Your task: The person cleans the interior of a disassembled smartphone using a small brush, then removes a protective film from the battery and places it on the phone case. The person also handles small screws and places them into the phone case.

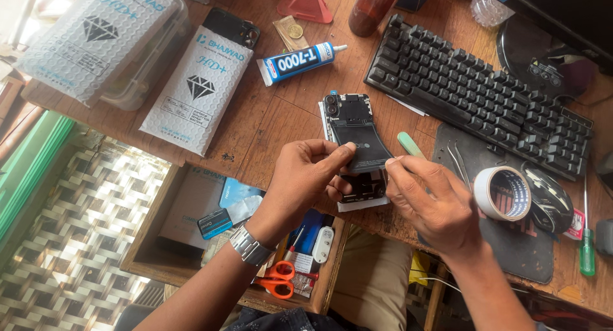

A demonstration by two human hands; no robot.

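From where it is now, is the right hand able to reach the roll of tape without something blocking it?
Probably yes. The roll of tape stands right beside the right hand, on the dark mat, with nothing between them. However, that hand's fingers are pinching the black battery, so it must let go first.

Two white padded pouches with black diamond marks lie at the bench's far left: one [200, 88] flat on the wood, the other [96, 37] on a clear box. A blue-labelled white glue tube [300, 61] lies between them and the keyboard.
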